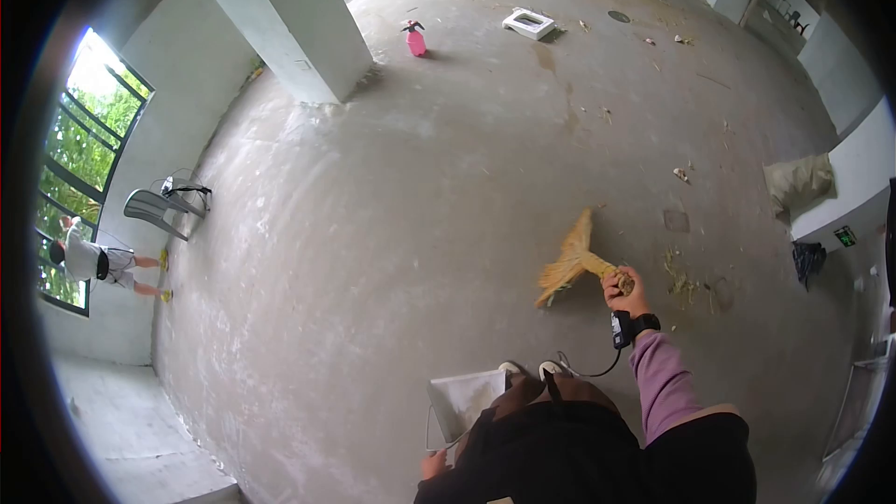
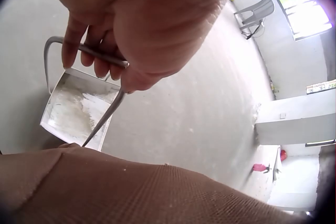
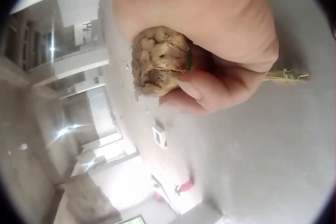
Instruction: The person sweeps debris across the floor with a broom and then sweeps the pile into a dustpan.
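My right hand [image 1: 627, 291] grips a straw hand broom [image 1: 581, 259] by its bound handle, and the fan of bristles spreads out ahead and to the left over the floor. In the right wrist view the broom's cut handle end [image 3: 161, 62] pokes out of the curled fingers [image 3: 210, 90]. Down at my left side, my left hand [image 2: 142, 29] holds the bent metal handle [image 2: 52, 61] of a dustpan [image 2: 79, 103]. The dustpan's pale, stained pan [image 1: 471, 397] hangs beside my legs in the head view.
Straw scraps [image 1: 686, 280] lie right of the broom. Farther off are a pink spray bottle [image 1: 416, 41], a white frame-like block [image 1: 530, 24] and a pillar [image 1: 289, 23]. A grey chair [image 1: 163, 210] stands at left, near another person [image 1: 89, 259] by the window.
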A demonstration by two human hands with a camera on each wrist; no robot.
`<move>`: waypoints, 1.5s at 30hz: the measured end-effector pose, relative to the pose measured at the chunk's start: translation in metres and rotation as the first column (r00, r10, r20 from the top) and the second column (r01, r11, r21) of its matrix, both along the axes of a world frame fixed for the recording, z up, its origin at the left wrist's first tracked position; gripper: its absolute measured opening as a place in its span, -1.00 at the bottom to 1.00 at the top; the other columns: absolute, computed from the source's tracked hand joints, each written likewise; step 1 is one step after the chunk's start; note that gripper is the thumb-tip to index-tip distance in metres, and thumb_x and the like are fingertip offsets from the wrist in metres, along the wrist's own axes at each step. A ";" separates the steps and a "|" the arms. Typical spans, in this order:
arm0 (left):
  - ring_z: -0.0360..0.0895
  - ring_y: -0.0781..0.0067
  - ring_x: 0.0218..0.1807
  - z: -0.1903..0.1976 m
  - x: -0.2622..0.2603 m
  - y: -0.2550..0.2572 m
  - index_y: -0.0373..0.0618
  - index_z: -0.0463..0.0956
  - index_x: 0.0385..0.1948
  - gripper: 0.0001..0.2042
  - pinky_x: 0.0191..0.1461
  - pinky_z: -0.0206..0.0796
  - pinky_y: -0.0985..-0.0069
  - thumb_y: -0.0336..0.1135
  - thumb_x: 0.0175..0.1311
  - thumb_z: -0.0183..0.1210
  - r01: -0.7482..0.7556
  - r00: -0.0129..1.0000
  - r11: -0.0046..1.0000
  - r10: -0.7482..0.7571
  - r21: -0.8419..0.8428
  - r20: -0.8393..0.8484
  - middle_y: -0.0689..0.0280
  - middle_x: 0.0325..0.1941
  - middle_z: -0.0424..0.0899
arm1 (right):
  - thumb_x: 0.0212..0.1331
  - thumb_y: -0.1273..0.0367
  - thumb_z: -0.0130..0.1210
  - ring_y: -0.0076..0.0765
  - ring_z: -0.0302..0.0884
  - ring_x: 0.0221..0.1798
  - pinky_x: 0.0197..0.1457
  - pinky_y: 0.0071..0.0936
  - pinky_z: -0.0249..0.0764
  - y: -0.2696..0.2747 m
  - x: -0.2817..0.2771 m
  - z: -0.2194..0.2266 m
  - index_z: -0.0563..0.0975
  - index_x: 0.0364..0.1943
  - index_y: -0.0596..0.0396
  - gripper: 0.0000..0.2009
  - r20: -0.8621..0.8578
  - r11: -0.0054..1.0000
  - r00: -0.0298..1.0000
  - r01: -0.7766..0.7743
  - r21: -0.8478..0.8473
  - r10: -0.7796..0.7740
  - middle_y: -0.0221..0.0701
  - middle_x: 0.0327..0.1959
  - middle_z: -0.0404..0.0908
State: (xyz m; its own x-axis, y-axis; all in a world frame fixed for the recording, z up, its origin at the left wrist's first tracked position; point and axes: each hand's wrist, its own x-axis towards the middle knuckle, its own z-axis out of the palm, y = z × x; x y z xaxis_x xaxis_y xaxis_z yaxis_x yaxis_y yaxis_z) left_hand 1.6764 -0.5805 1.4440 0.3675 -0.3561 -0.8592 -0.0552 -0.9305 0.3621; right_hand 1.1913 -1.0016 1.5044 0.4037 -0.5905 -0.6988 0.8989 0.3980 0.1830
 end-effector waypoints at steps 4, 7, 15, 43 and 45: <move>0.48 0.35 -0.45 0.009 0.002 -0.010 -0.32 0.46 -0.43 -0.75 -0.48 0.40 0.42 -0.26 0.00 0.13 -0.064 0.998 0.997 0.063 0.049 0.025 0.24 -0.50 0.48 | -0.05 0.34 0.05 -0.49 0.39 -0.56 -0.62 -0.61 0.22 -0.012 0.033 0.004 0.35 -0.52 0.05 -0.86 -0.335 0.978 0.928 -0.197 -0.066 0.165 -0.46 -0.58 0.39; 0.50 0.34 -0.45 -0.035 0.024 0.019 -0.26 0.47 -0.42 -0.75 -0.45 0.40 0.45 -0.27 -0.08 0.18 0.415 0.903 0.903 -0.394 -0.107 0.173 0.22 -0.48 0.51 | -0.04 0.34 0.03 -0.47 0.37 -0.58 -0.61 -0.55 0.23 0.002 0.078 0.012 0.35 -0.54 0.03 -0.87 -0.442 0.928 0.841 -0.371 -0.047 0.313 -0.44 -0.59 0.39; 0.53 0.33 -0.41 0.006 0.015 -0.047 0.00 0.53 -0.37 -0.78 -0.37 0.39 0.44 -0.38 -0.16 0.19 0.189 0.972 0.975 -0.203 0.117 0.122 0.25 -0.42 0.57 | -0.03 0.37 0.03 -0.44 0.34 -0.62 -0.65 -0.56 0.21 -0.012 0.156 0.021 0.34 -0.51 0.07 -0.87 -0.116 0.820 0.829 -0.559 -0.125 0.547 -0.39 -0.63 0.38; 0.47 0.43 -0.34 0.039 0.059 -0.297 -0.26 0.44 -0.37 -0.77 -0.30 0.44 0.40 -0.26 0.17 -0.07 0.126 0.988 0.989 -0.118 -0.075 0.104 0.24 -0.40 0.50 | -0.05 0.33 0.08 -0.58 0.36 -0.58 -0.65 -0.69 0.18 -0.201 -0.086 -0.005 0.29 -0.25 0.23 -0.67 -0.183 0.993 0.977 0.118 0.022 -0.112 -0.48 -0.53 0.37; 0.48 0.42 -0.33 0.034 0.066 -0.298 -0.26 0.43 -0.36 -0.77 -0.30 0.44 0.40 -0.26 0.17 -0.07 -0.031 0.997 0.998 0.034 -0.050 0.076 0.24 -0.38 0.51 | -0.03 0.33 0.06 -0.57 0.36 -0.58 -0.66 -0.70 0.17 -0.212 -0.089 0.001 0.33 -0.34 0.18 -0.76 -0.310 0.994 0.947 0.063 -0.088 -0.087 -0.47 -0.53 0.38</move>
State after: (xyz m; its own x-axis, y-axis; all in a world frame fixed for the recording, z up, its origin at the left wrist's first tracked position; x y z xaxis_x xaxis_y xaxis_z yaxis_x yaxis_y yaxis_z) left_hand 1.7420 -0.8782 1.4776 0.4438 -0.3835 -0.8099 -0.0547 -0.9137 0.4026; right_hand 1.1021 -1.2138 1.5054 0.1246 -0.6670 -0.7346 0.9339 0.3289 -0.1403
